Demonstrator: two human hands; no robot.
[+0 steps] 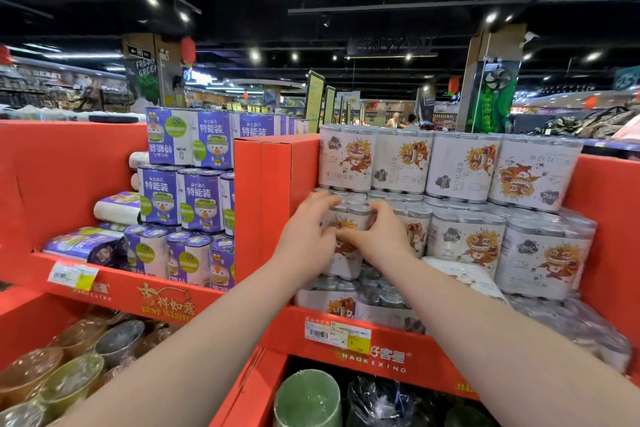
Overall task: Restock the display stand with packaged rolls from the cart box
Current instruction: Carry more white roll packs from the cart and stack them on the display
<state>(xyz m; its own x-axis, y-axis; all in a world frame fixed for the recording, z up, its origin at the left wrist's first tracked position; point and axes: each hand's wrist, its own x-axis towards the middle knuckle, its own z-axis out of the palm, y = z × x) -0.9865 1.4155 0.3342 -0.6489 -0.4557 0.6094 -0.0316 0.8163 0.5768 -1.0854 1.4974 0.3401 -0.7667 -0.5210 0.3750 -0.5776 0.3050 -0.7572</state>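
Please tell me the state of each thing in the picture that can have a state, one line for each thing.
Left hand: on the pack in the middle row, gripping its left side.
Right hand: on the same pack, fingers across its front.
White lion-print pack: upright, held between both hands.
Top row of white packs: upright, side by side.
Purple packs: stacked; some upside down, some lying flat.

Red display stand (277, 184) carries stacked white packs (464, 243) and purple packs (201, 198).

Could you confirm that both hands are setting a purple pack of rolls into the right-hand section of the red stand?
Not quite: the head view shows both hands on a white pack with a lion print, not purple. It is in the right-hand section of the red stand.
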